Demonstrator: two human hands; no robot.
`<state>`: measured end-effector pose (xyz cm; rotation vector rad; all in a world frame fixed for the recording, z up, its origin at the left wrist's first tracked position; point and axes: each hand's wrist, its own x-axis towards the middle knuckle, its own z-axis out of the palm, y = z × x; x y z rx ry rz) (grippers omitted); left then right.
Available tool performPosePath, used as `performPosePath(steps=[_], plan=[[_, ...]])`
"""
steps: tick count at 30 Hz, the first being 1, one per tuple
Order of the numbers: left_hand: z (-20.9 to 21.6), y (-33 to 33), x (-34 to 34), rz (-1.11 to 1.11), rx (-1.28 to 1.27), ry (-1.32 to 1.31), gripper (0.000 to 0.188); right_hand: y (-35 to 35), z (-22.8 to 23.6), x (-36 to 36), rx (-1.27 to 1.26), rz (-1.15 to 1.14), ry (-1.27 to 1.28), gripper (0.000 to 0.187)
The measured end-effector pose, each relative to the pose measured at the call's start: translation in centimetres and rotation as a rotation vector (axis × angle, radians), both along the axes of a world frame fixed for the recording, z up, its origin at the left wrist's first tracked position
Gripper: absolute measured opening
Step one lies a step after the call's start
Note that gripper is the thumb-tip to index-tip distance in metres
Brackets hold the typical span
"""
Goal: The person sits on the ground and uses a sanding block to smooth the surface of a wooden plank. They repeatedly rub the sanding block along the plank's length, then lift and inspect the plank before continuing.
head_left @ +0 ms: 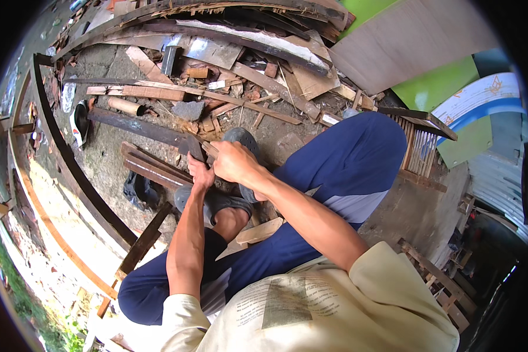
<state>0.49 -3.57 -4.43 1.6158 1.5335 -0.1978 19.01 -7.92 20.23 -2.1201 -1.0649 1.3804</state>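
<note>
My right hand (234, 161) is closed round a light brown wooden handle (209, 149); its far end is hard to make out. Just to its left, my left hand (201, 171) has its fingers bent against a dark, flat-sided piece (192, 145), whose kind I cannot tell. That piece meets the right end of a long dark wooden plank (136, 126) lying on the ground. Both hands are close together, over my feet in grey clogs (240, 138). Left of them lie short brown wooden slats (152, 165), side by side.
Scrap wood and rubble cover the ground ahead, with a grey stone (187, 110) and long thin strips (199, 95). A long dark frame bar (70, 158) runs along the left. A black bag (141, 190) and a loose sandal (80, 123) lie left. A slatted wooden crate (416, 141) stands right.
</note>
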Motion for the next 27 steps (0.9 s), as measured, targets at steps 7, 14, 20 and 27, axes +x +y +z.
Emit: performPosePath(steps=[7, 14, 20, 27], plan=[[-1.3, 0.4, -1.0, 0.007, 0.022, 0.07, 0.128, -3.5, 3.6, 1.0, 0.078, -0.003, -0.014, 0.037], [-0.6, 0.5, -0.6, 0.053, -0.002, 0.03, 0.129, -4.2, 2.8, -0.4, 0.159, 0.042, -0.07, 0.046], [-0.1, -0.2, 0.6, -0.003, -0.021, 0.021, 0.13, -1.1, -4.3, -0.1, 0.218, 0.016, -0.092, 0.047], [0.8, 0.3, 0.2, 0.055, -0.078, 0.096, 0.124, -5.8, 4.3, 0.1, 0.069, -0.047, -0.01, 0.052]])
